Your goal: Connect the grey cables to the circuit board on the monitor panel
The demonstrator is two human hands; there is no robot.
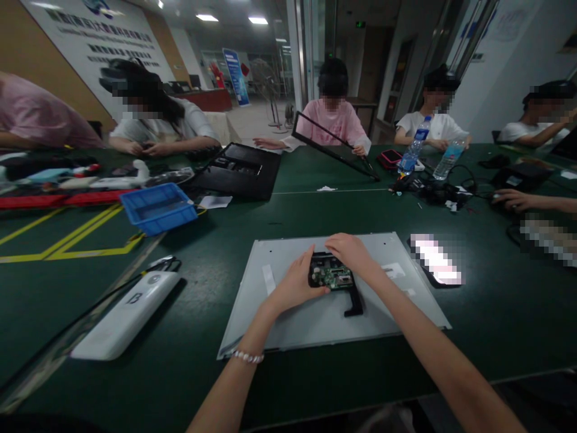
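Observation:
A black plastic housing with a green circuit board (332,278) in it is between my two hands, over a light grey flat panel (306,328). My left hand (295,279) grips its left side, thumb along the near edge and fingers at the far left. At the far right corner, my right hand (349,255) has its fingers bent down onto the housing; the fingertips are partly hidden. From the housing a black hooked arm (355,304) sticks out towards me. White tape strips lie on the panel.
Left of the panel lies a white power bank (128,316) with a cable. Farther back are a blue plastic bin (157,207) and a black casing (243,168). A lit phone (435,260) is at the right. Across the table, a person holds a black frame (333,144) near water bottles (415,144).

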